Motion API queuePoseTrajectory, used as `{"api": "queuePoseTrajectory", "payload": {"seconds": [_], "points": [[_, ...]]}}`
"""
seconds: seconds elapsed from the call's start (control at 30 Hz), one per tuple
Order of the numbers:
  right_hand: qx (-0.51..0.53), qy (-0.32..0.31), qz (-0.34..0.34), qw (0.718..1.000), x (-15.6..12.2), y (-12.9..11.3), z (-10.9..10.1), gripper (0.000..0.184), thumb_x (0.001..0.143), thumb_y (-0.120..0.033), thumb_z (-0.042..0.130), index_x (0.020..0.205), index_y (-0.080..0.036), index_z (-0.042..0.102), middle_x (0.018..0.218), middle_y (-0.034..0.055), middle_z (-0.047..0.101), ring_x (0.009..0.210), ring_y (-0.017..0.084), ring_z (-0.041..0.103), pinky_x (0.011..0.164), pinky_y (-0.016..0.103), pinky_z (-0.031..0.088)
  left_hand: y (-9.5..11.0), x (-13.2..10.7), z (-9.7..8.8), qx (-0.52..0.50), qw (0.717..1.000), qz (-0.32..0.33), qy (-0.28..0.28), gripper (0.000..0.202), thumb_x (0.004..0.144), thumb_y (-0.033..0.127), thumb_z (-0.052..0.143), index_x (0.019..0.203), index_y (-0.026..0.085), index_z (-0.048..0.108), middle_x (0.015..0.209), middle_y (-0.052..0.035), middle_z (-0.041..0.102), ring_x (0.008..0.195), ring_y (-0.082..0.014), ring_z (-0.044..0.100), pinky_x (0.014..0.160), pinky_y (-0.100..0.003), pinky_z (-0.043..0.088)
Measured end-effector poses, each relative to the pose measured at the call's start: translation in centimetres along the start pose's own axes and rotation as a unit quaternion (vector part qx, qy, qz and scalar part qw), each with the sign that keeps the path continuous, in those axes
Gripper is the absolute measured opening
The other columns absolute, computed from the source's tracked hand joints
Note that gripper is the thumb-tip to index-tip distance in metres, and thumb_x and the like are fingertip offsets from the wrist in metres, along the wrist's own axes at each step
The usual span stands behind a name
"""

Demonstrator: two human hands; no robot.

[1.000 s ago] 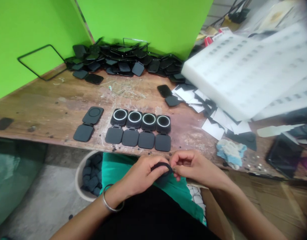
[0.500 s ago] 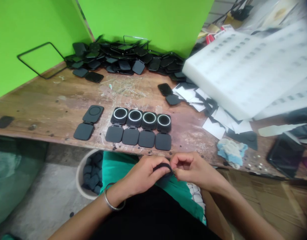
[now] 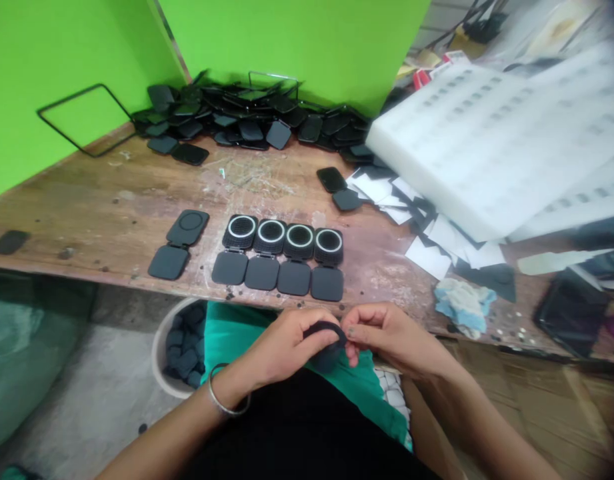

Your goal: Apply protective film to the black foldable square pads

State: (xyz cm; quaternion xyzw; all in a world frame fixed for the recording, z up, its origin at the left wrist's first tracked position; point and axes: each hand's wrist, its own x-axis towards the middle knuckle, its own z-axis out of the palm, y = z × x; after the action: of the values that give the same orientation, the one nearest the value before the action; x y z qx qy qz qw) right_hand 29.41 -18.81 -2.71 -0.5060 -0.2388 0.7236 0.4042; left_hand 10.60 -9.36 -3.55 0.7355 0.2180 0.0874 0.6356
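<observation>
foam trays [image 3: 487,147] crowd the surface [image 3: 107,200] at right; hinged pads [image 3: 263,273] line its near edge, room behind; left grip [image 3: 299,340] clasps a black piece [image 3: 329,361], right grip [image 3: 374,333] beside, hold unclear.

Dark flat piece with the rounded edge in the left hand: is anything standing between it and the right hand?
Nothing visible. The bare left hand grips the dark flat piece, and the bare right hand is right at its edge, with no object between.
</observation>
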Motion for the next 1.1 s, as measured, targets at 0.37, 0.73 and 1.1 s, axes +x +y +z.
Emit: {"api": "queuePoseTrajectory", "payload": {"seconds": [0.37,0.73,1.1], "points": [[0.113,-0.006,-0.01,0.994,0.1,1.4,0.7,0.032,0.072,-0.039,0.084,0.075,-0.013,0.066,0.062,-0.0007,0.061,0.057,0.01,0.059,0.057,0.022,0.05,-0.8,-0.1,0.5,-0.047,0.999,-0.02,0.004,0.015,0.093,0.025,0.057,0.091,0.018,0.069,0.086,0.0007,0.07,0.077,-0.0114,0.061,0.073,-0.02,0.044],[0.064,0.02,-0.037,0.997,-0.7,0.3,0.9,0.027,0.078,-0.039,0.078,0.08,-0.014,0.066,0.069,-0.0003,0.062,0.059,0.01,0.06,0.061,0.024,0.051,0.0,0.0,0.7,-0.068,0.996,-0.014,0.048,0.012,0.092,0.025,0.057,0.092,0.019,0.068,0.091,-0.001,0.07,0.086,-0.0143,0.062,0.079,-0.023,0.044],[-0.029,0.084,-0.196,0.976,-0.7,0.1,1.9,0.01,0.075,-0.024,0.08,0.079,-0.02,0.072,0.092,0.002,0.062,0.083,0.013,0.06,0.071,0.022,0.052,0.9,0.6,1.9,-0.311,0.935,-0.052,0.161,0.041,0.075,0.025,0.076,0.095,0.023,0.04,0.082,0.0053,0.055,0.07,-0.0092,0.056,0.064,-0.02,0.043]]}}
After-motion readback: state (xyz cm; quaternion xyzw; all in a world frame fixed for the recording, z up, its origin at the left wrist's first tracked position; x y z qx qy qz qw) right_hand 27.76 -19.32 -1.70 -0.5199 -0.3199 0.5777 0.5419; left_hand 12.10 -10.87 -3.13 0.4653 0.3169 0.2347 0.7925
